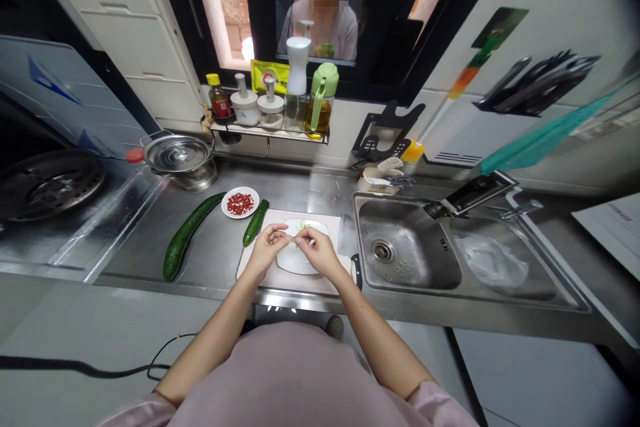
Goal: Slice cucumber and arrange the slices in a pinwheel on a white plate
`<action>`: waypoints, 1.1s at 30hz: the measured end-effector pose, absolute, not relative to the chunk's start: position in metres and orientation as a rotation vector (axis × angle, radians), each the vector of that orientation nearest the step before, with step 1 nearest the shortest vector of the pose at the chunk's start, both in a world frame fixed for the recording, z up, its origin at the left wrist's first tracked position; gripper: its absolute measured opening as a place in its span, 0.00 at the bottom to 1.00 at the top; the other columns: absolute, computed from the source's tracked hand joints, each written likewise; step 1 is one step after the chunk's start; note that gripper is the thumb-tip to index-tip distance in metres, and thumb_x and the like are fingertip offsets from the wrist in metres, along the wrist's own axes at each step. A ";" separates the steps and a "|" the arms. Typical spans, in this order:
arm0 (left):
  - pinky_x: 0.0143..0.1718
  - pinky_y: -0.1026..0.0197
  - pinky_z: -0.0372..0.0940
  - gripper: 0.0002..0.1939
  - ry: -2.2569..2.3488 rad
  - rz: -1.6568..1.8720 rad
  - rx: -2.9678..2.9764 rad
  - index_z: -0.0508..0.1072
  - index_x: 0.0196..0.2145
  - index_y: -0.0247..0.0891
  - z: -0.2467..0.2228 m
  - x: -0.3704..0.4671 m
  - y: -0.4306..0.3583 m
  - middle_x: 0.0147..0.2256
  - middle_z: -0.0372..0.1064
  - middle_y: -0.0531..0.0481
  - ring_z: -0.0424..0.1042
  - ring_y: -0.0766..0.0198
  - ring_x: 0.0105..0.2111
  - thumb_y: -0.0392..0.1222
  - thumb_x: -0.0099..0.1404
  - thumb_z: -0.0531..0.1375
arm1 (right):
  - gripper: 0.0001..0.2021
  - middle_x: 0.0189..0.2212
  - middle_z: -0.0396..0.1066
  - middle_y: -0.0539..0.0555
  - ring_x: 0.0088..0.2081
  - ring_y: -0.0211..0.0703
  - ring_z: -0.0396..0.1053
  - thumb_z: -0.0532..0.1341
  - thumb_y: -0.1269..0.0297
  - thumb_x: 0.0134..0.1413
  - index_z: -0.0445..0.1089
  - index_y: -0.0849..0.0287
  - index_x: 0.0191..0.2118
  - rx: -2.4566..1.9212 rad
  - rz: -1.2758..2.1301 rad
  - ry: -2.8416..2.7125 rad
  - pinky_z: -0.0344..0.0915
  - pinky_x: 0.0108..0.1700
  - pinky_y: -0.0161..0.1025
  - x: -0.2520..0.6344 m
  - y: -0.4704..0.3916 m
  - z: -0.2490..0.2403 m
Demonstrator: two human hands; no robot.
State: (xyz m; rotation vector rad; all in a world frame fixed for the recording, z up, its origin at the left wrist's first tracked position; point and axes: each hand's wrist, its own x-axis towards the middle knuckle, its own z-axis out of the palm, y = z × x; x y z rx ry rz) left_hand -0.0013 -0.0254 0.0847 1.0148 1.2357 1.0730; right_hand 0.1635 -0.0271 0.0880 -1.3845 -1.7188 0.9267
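Above a white plate (295, 261) on the pale cutting board (280, 282), my left hand (271, 249) and my right hand (316, 249) meet fingertip to fingertip. Both are pinched at a small greenish piece between them, too small to make out. Thin pale green slices (304, 224) lie at the plate's far edge. A short cut cucumber (255, 223) rests over the board's left edge. Further left lies a long whole cucumber (191, 237). Behind them is a small white dish of chopped red pieces (241, 203). A knife's black handle (357, 271) shows at the board's right edge.
To the right is a double sink (410, 247) with a faucet (473, 197) and a plastic bag (493, 260) in it. A steel pot (183, 160) stands back left, near a stove (53, 183). Bottles and jars line a wall rack (270, 129). A knife holder (465, 130) hangs right.
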 end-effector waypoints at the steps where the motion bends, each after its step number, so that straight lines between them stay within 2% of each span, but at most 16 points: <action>1: 0.27 0.67 0.58 0.25 1.249 1.056 0.976 0.71 0.40 0.35 0.086 -0.002 -0.026 0.24 0.68 0.53 0.64 0.71 0.23 0.55 0.50 0.65 | 0.08 0.30 0.72 0.51 0.33 0.39 0.66 0.58 0.61 0.56 0.71 0.58 0.32 -1.381 0.898 -1.726 0.62 0.39 0.35 0.165 -0.028 0.089; 4: 0.20 0.69 0.50 0.27 1.220 0.921 0.850 0.71 0.42 0.34 0.090 -0.002 -0.027 0.23 0.67 0.54 0.58 0.74 0.19 0.59 0.52 0.63 | 0.08 0.30 0.71 0.52 0.35 0.41 0.66 0.57 0.61 0.58 0.71 0.57 0.33 -1.296 0.767 -1.788 0.62 0.40 0.37 0.169 -0.029 0.093; 6: 0.20 0.70 0.50 0.28 1.149 0.858 0.781 0.70 0.44 0.35 0.094 -0.001 -0.027 0.26 0.70 0.52 0.60 0.74 0.20 0.59 0.52 0.64 | 0.08 0.31 0.71 0.52 0.37 0.42 0.65 0.57 0.61 0.60 0.72 0.56 0.34 -1.218 0.674 -1.845 0.61 0.42 0.38 0.171 -0.030 0.096; 9: 0.21 0.71 0.50 0.27 1.096 0.841 0.744 0.70 0.45 0.36 0.099 0.002 -0.027 0.29 0.71 0.51 0.63 0.74 0.22 0.54 0.50 0.66 | 0.09 0.32 0.71 0.53 0.39 0.43 0.65 0.56 0.62 0.62 0.72 0.56 0.35 -1.159 0.583 -1.907 0.61 0.45 0.40 0.174 -0.032 0.098; 15: 0.22 0.70 0.50 0.28 1.107 0.897 0.780 0.70 0.45 0.36 0.101 0.008 -0.025 0.27 0.69 0.53 0.62 0.73 0.23 0.44 0.46 0.68 | 0.09 0.33 0.71 0.54 0.40 0.43 0.65 0.56 0.61 0.62 0.72 0.56 0.36 -1.170 0.543 -1.937 0.61 0.45 0.41 0.177 -0.035 0.095; 20: 0.23 0.69 0.50 0.25 1.111 1.005 0.884 0.70 0.43 0.36 0.098 0.012 -0.024 0.23 0.62 0.59 0.59 0.74 0.22 0.43 0.46 0.68 | 0.08 0.32 0.70 0.53 0.39 0.43 0.65 0.56 0.62 0.61 0.71 0.56 0.34 -1.236 0.618 -1.901 0.61 0.44 0.39 0.178 -0.035 0.085; 27: 0.30 0.68 0.56 0.24 1.072 1.053 0.986 0.70 0.43 0.36 0.084 0.013 -0.022 0.25 0.64 0.57 0.63 0.73 0.25 0.45 0.48 0.67 | 0.07 0.29 0.70 0.51 0.33 0.39 0.65 0.59 0.61 0.55 0.71 0.58 0.31 -1.322 0.847 -1.732 0.62 0.38 0.35 0.176 -0.032 0.068; 33: 0.31 0.68 0.58 0.24 1.062 1.047 1.023 0.70 0.43 0.36 0.071 0.015 -0.019 0.26 0.64 0.56 0.64 0.72 0.26 0.44 0.48 0.68 | 0.08 0.27 0.72 0.51 0.30 0.38 0.65 0.59 0.61 0.51 0.71 0.59 0.29 -1.390 0.996 -1.615 0.61 0.36 0.34 0.176 -0.030 0.061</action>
